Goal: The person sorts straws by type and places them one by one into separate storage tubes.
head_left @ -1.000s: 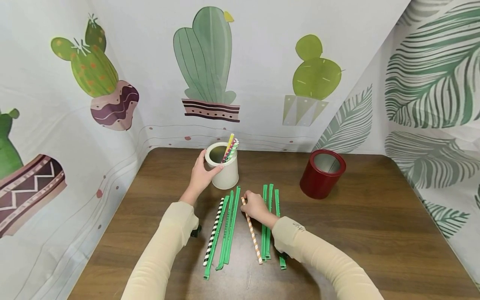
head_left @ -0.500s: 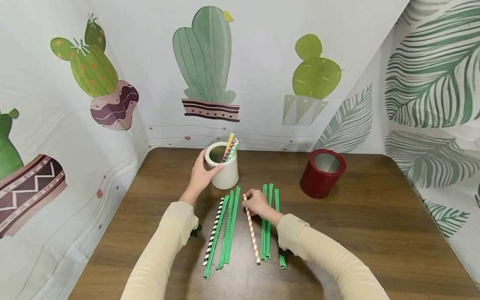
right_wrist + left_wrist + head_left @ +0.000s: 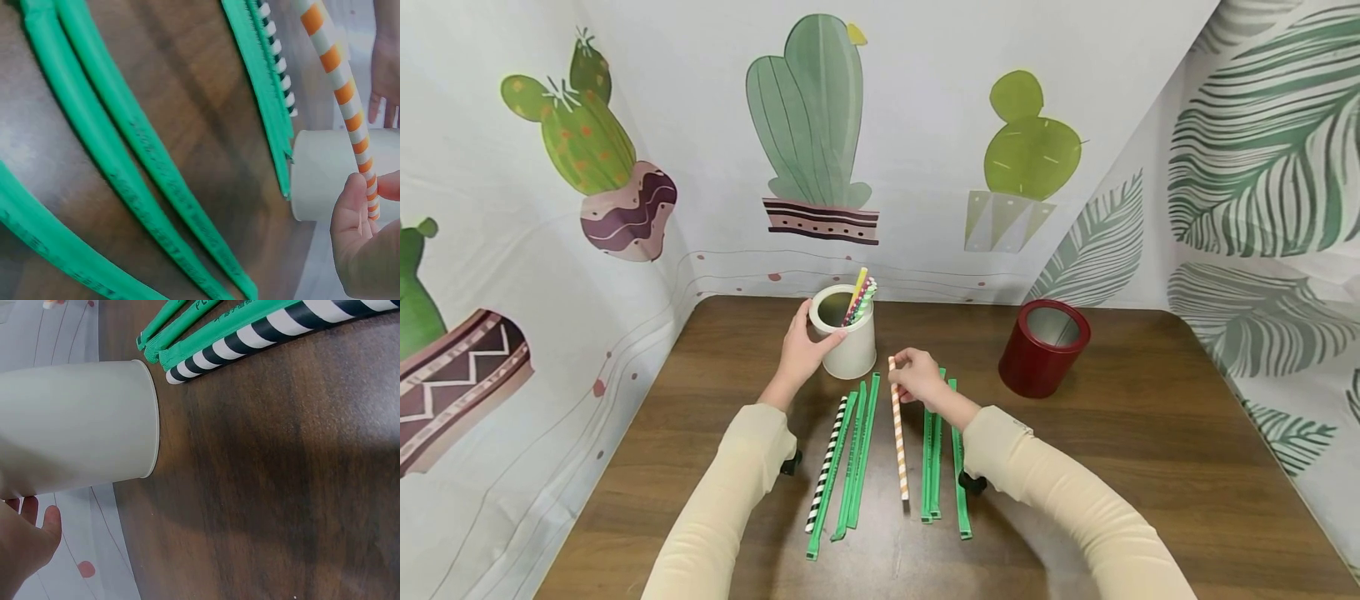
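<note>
My right hand [image 3: 919,379] pinches an orange-and-white striped paper straw [image 3: 900,450] near its far end, thumb against fingertips. Its near end hangs over the table, with a small dark shadow beneath. At the back left, my left hand [image 3: 802,354] grips a white can [image 3: 853,352], thumb at the front of the rim and fingers along the left side. Inside the can lean a yellow straw [image 3: 859,285] and a few patterned ones. A black-and-white striped straw [image 3: 826,467] lies in front, beside green-wrapped straws [image 3: 852,467].
More green-wrapped straws [image 3: 927,475] lie under and beside my right wrist. A red can [image 3: 1041,358], open at the top, stands at the back right of the wooden table [image 3: 1120,450]. A cloth printed with cacti hangs behind the table's back edge.
My right hand has raised the orange-striped straw off the table and moved it away from me, toward the white can. My left hand stays on the can.
</note>
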The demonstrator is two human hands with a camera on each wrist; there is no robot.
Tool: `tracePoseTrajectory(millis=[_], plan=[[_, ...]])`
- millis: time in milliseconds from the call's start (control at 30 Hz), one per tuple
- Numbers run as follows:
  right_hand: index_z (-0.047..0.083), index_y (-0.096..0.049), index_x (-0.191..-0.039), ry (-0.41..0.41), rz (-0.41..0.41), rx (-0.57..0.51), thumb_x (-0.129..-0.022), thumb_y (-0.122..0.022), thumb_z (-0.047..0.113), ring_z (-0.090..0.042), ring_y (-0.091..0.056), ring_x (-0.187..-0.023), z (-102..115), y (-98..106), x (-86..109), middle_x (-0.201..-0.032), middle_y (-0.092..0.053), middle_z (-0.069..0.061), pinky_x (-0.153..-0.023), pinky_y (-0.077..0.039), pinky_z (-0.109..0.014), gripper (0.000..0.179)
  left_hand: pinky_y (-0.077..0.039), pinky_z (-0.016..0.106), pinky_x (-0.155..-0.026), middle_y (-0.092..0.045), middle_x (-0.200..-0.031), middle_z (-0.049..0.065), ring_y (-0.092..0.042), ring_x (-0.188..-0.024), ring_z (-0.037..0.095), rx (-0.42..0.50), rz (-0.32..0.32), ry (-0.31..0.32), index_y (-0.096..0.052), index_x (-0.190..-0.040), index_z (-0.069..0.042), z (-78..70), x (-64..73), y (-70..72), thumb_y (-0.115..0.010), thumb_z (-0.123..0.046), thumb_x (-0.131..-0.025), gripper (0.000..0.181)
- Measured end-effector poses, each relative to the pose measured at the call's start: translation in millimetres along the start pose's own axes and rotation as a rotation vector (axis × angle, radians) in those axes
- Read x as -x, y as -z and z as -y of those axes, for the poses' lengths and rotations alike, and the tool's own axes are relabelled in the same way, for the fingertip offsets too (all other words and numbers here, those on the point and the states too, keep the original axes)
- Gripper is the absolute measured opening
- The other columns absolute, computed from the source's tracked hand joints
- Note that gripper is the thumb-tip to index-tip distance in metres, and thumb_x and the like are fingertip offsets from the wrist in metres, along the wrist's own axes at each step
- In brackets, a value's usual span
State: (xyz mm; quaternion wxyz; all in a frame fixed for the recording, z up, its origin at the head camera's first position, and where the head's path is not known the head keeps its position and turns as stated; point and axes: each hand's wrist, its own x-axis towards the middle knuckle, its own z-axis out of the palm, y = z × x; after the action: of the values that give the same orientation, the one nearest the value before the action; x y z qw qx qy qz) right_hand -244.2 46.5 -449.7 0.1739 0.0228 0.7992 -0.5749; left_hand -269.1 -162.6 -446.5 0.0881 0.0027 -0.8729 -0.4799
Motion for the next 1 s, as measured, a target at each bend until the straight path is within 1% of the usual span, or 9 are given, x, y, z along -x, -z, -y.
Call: tracePoseTrajectory(millis=[133, 367, 667, 800, 1000], plan=[[0.0, -0.051, -0.107, 0.005, 0.009, -0.042, -0.075, -0.053, 0.0, -0.01, -0.049, -0.042, 9.3, 5.3, 1.2, -0.058, -0.051, -0.002, -0.042, -0.046, -0.023, 0.032, -0.025, 0.041, -0.104, -0.031, -0.14, 0.009, -0.031, -0.128, 0.02, 0.001, 0.001, 0.001, -0.021, -0.14, -0.013, 0.3, 0.3, 0.3, -0.067, -0.041, -0.074, 0.085], [-0.003, -0.046, -0.112, 0.021, 0.038, -0.173, -0.078, -0.051, -0.001, -0.009, -0.047, -0.043, 26.6, 15.9, 2.4, -0.061, -0.051, -0.002, -0.043, -0.045, -0.021, 0.035, -0.025, 0.043, -0.104, -0.03, -0.141, 0.009, -0.029, -0.129, 0.021, -0.001, 0.001, -0.006, -0.021, -0.139, -0.011, 0.1, 0.5, 0.4, -0.067, -0.041, -0.075, 0.085], [0.0, -0.044, -0.116, 0.031, 0.018, -0.237, -0.079, -0.05, -0.001, -0.009, -0.049, -0.048, 47.8, 27.4, 0.8, -0.065, -0.051, -0.001, -0.045, -0.046, -0.021, 0.037, -0.026, 0.041, -0.104, -0.032, -0.14, 0.009, -0.031, -0.128, 0.021, -0.009, -0.003, -0.008, -0.022, -0.139, -0.014, -2.0, 1.4, 0.8, -0.067, -0.039, -0.074, 0.083], [0.0, -0.043, -0.116, 0.055, 0.003, -0.289, -0.081, -0.049, -0.001, -0.009, -0.049, -0.049, 58.9, 32.7, 0.1, -0.065, -0.05, -0.002, -0.045, -0.047, -0.021, 0.036, -0.025, 0.041, -0.104, -0.031, -0.14, 0.01, -0.031, -0.128, 0.021, -0.016, -0.006, -0.009, -0.022, -0.139, -0.013, -3.1, 2.0, 1.3, -0.067, -0.039, -0.074, 0.084], [-0.003, -0.039, -0.116, 0.12, -0.019, -0.362, -0.081, -0.047, -0.003, -0.009, -0.05, -0.051, 79.8, 43.8, 1.8, -0.067, -0.05, -0.002, -0.046, -0.047, -0.02, 0.036, -0.025, 0.042, -0.105, -0.028, -0.142, 0.01, -0.028, -0.13, 0.023, -0.026, 0.003, -0.005, -0.021, -0.14, -0.013, -2.3, 1.4, 0.8, -0.067, -0.04, -0.075, 0.084]])
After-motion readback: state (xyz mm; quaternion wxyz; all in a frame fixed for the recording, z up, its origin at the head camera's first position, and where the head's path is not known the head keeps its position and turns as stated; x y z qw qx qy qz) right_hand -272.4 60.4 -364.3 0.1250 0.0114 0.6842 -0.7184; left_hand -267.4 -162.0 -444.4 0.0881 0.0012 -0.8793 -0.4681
